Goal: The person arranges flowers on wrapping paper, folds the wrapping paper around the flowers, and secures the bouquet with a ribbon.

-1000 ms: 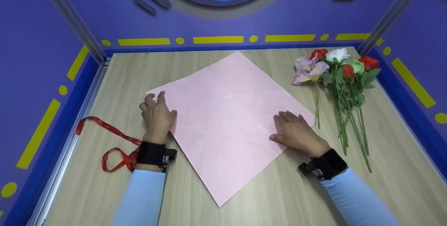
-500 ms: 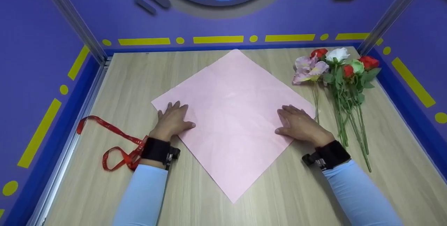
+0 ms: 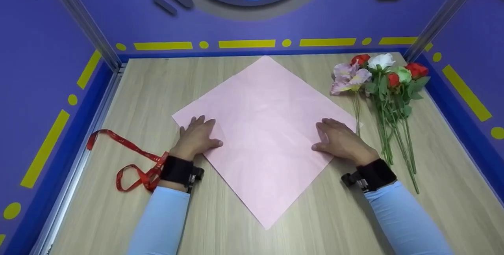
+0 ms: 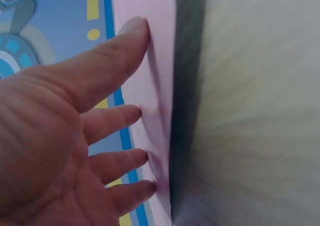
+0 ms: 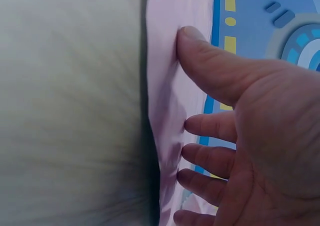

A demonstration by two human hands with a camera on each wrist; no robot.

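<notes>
One red ribbon [image 3: 151, 178] lay near left edge of table [image 3: 104, 215]. Left hand [image 3: 195, 138] spread wide on paper, gripping nothing. One pink paper [image 3: 267, 129] sat mid-table, corner toward back edge. Looked like squaring-up step; next move probably called for lifting off without dragging. Right hand [image 3: 340, 140] relaxed, fingertips on paper, nothing held. Back right corner: pink flowers [image 3: 359, 77] (overlapped, couldn't count), three red flowers [image 3: 416, 70], one white flower [image 3: 380, 61], one green flower [image 3: 403, 75].

A faint sheen lights the pink paper [image 3: 267, 129], while wrist views blur the tabletop [image 4: 260, 111].
</notes>
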